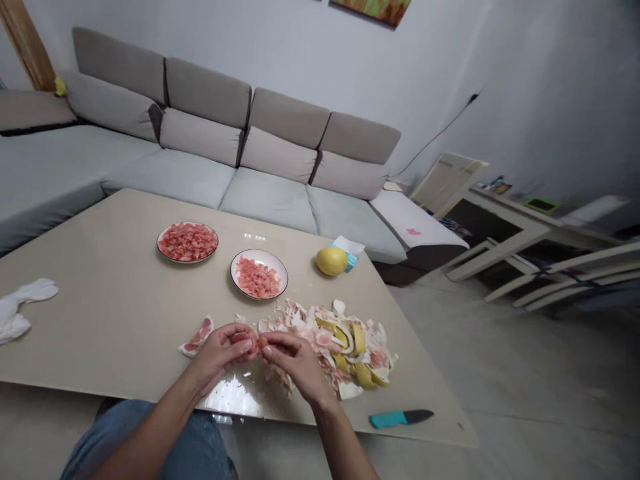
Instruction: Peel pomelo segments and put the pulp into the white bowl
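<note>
My left hand [225, 350] is closed around a pink pomelo segment [253, 345] above the near part of the table. The fingertips of my right hand [294, 357] pinch the segment's right end, so both hands are on it. Fingers cover most of the segment. Just beyond my left wrist lie pomelo pieces with white membrane [197, 339]. To the right, behind and beside my right hand, spreads a heap of yellow rind, white pith and membrane scraps [350, 340]. Ahead stands a white plate [241, 283] with pink pulp pieces [259, 277].
A fuller plate of pulp [187, 242] stands farther left. At the far right are a whole yellow pomelo [331, 261] and a tissue pack [353, 252]. A teal-handled knife [400, 418] lies near the front right edge. White cloth [23, 307] lies left; a sofa [270, 193] stands behind.
</note>
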Tool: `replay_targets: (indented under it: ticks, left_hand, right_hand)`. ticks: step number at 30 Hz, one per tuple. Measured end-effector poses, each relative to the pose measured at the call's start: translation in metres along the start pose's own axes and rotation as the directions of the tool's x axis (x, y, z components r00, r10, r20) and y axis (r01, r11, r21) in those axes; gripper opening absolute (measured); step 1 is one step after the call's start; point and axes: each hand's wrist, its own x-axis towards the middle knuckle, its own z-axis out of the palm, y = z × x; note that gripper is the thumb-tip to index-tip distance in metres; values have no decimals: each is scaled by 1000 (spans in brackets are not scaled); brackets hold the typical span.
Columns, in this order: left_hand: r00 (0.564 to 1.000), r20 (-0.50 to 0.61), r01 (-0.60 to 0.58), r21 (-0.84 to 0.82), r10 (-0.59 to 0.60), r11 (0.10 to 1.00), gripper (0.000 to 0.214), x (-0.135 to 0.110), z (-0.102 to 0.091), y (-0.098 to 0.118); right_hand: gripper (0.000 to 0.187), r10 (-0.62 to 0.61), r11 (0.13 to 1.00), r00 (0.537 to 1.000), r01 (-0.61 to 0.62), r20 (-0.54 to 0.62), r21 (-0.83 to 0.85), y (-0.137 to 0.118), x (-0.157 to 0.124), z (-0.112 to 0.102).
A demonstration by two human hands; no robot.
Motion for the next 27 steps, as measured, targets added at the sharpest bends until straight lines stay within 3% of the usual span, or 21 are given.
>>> replay_targets:
  ticks: [8,19,23,27]
  left_hand:
    - [999,-24,-33,33,34,999,29,2,3,-2]
    - [998,-21,62,-155,-66,986,37,0,-3,1]
    - [997,33,79,-228,-73,970,25,1,-2,2]
    - [997,46,70,-256,-60,964,17,2,-1,4]
  right_hand:
    - [26,-94,990,986,78,-135,-116,7,-1,9]
    - [32,114,949,984,-67,-137,309,9,2,1]
    - [36,200,872,979,-158,-43,463,8,1,-3]
    - [32,204,820,978,-192,38,539,12,1,-6]
